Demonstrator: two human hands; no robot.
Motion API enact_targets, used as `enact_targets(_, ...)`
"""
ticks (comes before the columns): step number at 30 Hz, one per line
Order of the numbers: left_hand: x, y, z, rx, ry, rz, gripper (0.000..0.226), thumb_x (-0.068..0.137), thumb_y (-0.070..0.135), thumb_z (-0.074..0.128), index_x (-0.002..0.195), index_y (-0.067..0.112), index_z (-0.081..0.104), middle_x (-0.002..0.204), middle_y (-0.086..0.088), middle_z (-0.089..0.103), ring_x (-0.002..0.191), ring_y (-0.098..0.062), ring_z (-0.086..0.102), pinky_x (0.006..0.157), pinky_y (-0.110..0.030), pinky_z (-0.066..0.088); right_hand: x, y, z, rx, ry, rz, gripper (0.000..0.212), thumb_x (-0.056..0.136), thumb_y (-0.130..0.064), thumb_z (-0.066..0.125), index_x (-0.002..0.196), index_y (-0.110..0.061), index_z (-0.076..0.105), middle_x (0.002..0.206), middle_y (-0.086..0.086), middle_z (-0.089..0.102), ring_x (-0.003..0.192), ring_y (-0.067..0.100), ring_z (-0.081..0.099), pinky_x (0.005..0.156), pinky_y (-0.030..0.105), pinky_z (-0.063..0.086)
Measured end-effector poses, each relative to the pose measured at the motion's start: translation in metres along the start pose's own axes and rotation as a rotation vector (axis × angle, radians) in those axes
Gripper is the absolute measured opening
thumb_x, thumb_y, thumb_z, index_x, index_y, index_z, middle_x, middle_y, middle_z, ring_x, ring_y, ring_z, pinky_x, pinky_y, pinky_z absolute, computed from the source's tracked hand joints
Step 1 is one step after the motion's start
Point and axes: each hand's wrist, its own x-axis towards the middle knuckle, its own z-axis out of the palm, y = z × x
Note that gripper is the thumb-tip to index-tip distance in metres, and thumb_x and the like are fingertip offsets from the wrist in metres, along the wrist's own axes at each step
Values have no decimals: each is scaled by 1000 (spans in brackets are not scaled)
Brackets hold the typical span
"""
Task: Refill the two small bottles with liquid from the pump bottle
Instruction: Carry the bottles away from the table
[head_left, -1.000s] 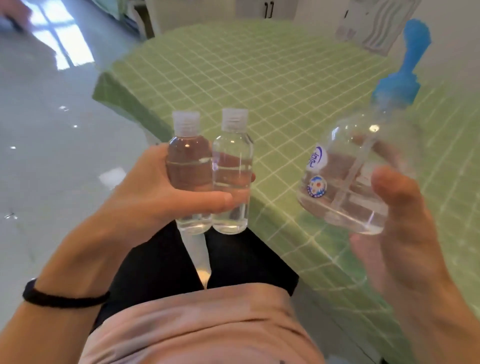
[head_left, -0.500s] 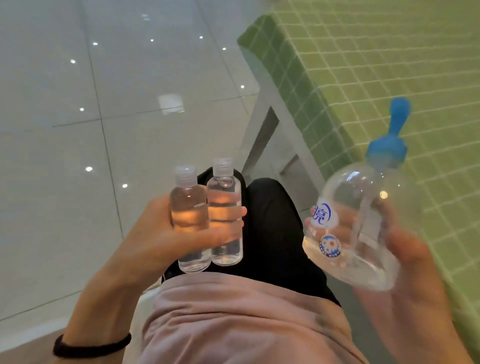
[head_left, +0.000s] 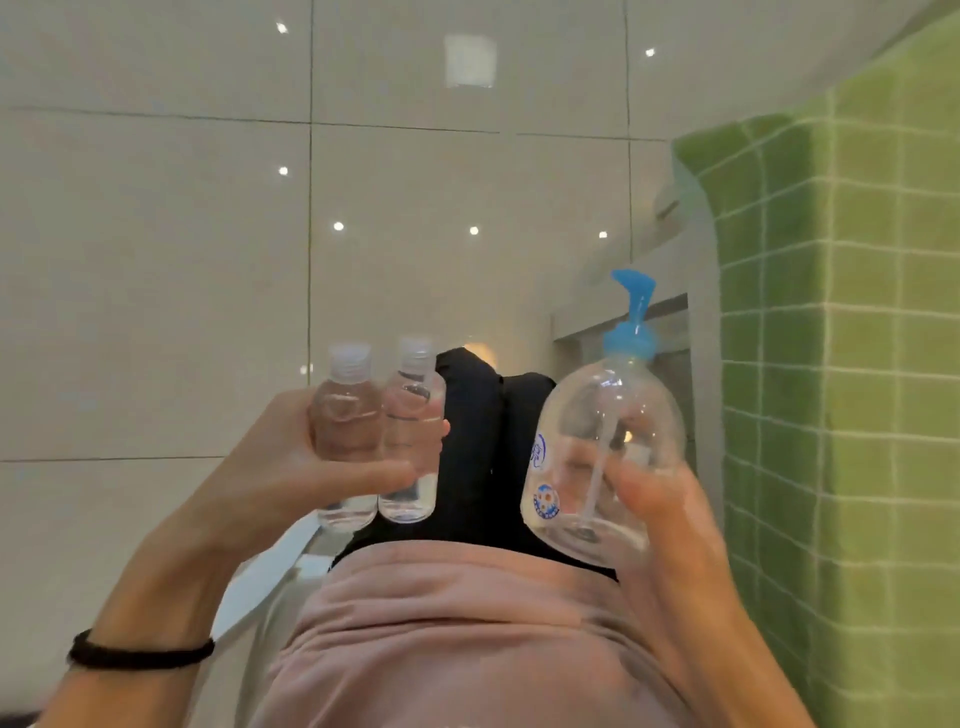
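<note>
Small bottles (head_left: 347, 431): two, capped, upright, touching side by side, above the lap.
Left hand (head_left: 280, 467): thumb and fingers wrapped round both small bottles.
Pump bottle (head_left: 608, 415): upright, blue pump fitted, shallow clear liquid at its base; near the small bottles, apart.
Right hand (head_left: 670, 530): clasps the pump bottle's lower body.
Counter (head_left: 857, 364): green checked cloth, far right.

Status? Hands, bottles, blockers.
Left hand grips both small bottles, caps on. Right hand holds pump bottle, upright. No free hand for uncapping.
</note>
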Motion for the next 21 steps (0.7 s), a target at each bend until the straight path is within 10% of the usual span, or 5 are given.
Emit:
enact_targets(8, -89, 135, 25, 7, 42, -120, 55, 70, 13, 90, 123, 20, 75, 117, -10, 81, 111, -29, 78, 103, -64, 55, -76, -136, 12, -96, -73, 100, 60, 85, -44, 74, 142, -41, 55, 122, 15, 75, 110, 35, 74, 85, 51, 60)
enact_targets(21, -153, 285, -41, -17, 94, 69, 43, 84, -4, 84, 120, 17, 79, 116, -12, 81, 111, -27, 78, 87, -24, 61, -103, -286, 119, -70, -57, 3, 81, 55, -67, 90, 129, -48, 65, 115, 12, 77, 107, 35, 74, 96, 63, 54)
